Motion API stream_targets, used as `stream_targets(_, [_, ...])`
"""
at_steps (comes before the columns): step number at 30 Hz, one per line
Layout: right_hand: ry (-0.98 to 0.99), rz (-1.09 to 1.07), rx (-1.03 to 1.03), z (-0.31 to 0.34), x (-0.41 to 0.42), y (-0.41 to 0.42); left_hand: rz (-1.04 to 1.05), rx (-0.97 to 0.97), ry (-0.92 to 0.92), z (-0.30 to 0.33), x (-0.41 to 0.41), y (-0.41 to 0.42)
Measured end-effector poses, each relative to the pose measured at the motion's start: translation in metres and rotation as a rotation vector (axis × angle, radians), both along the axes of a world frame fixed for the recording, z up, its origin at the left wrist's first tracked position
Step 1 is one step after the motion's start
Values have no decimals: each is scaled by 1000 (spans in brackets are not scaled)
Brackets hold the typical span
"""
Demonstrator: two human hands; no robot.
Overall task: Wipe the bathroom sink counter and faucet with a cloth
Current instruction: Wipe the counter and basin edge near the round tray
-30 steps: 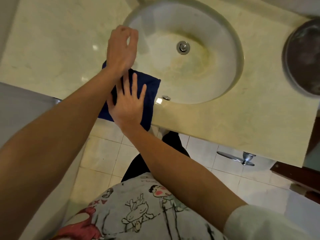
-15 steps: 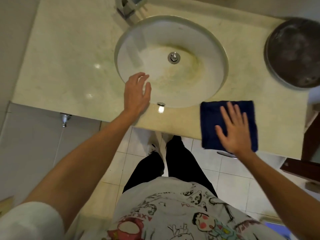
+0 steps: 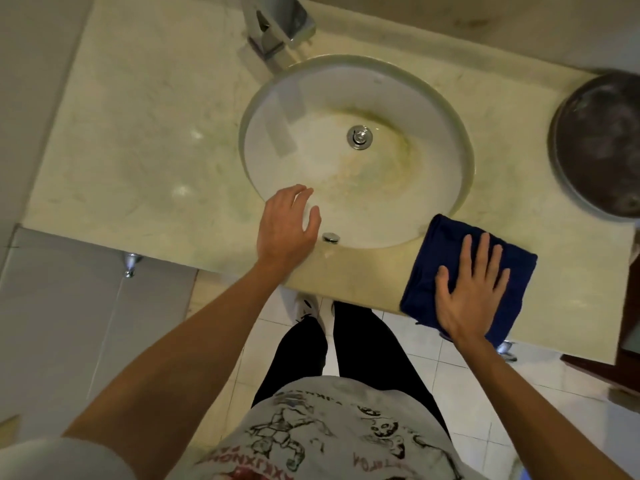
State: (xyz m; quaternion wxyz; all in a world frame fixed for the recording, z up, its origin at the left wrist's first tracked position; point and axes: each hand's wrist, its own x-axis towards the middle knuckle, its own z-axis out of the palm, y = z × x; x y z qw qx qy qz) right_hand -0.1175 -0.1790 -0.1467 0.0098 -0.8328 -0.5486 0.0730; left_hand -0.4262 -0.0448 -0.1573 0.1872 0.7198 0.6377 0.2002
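Marble-look stone makes up the worktop (image 3: 138, 140), pale cream, hard and glossy, so a cloth should slide over it with little drag, and faster still where it is wet. Sunk into it is the round white sink (image 3: 356, 98), stained yellow-brown around the drain (image 3: 360, 136). At the back edge, behind the basin, stands the metal faucet (image 3: 277, 26), rigid and angular; judging by its shape, it will want the cloth wrapped around it rather than pushed flat. A dark round bowl (image 3: 602, 143) sits at the right edge, near the far right corner.

On the front edge to the right of the sink lies the dark blue cloth (image 3: 450, 251), folded into a rough square, its near side hanging slightly over the lip. It looks soft, light and limp, likely to bunch up if dragged by a corner. Flat pressure through the middle suits it best. The right hand (image 3: 471, 292) does just that, lying palm-down on it with fingers straight and spread. The left hand (image 3: 287, 226) hangs over the sink's front rim, fingers loosely curved, grasping nothing.
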Motion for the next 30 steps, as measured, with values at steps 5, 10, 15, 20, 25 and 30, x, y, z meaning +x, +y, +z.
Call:
stream_targets(5, [8,13,6,-1,27,98,-25,11,42,-3,0,2])
stream_targets(10, [-2,57,7,-1,50,200,-18,-6,43,-3,-1,3])
stream_targets(15, [29,146,4,6,60,284,-6,-14,79,-3,0,3])
stream_targets(20, [79,147,43,9,56,335,-4,-26,90,-4,0,3])
stream_targets(25, [86,167,43,8,60,323,0,-19,84,-4,-1,3])
stream_targets(30, [50,163,18,3,65,241,-12,20,92,-3,0,4])
